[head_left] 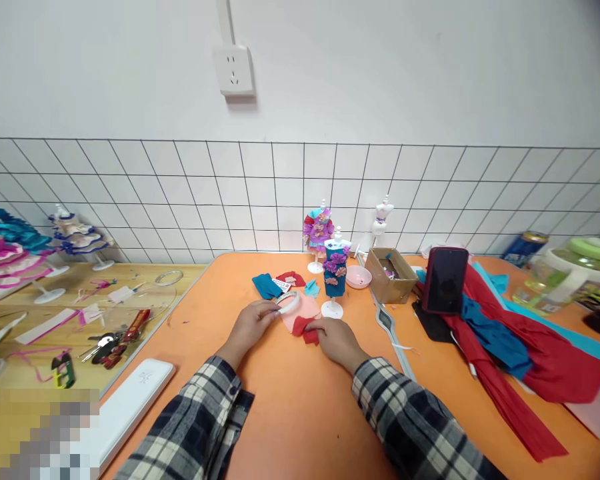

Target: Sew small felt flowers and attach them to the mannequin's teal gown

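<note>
My left hand [254,327] has its fingers closed on a white roll of tape [289,304], at the left edge of a pink cloth piece [305,307]. A small red cloth piece [303,325] lies over the pink one's lower edge, pinched by my right hand [337,339]. Just beyond stands a small dress form [335,270] in a dark blue dress with purple and pink flowers. Blue cloth [267,287], dark red cloth [291,277] and a light blue scrap [312,288] lie behind my hands.
Farther back are a purple-dressed form [319,230], a bare form [383,217], a pink bowl [359,277] and a cardboard box [391,275]. A phone [446,280], red fabric [555,347] and a jug [573,270] are right; keys [105,345] and a white device [135,407] left.
</note>
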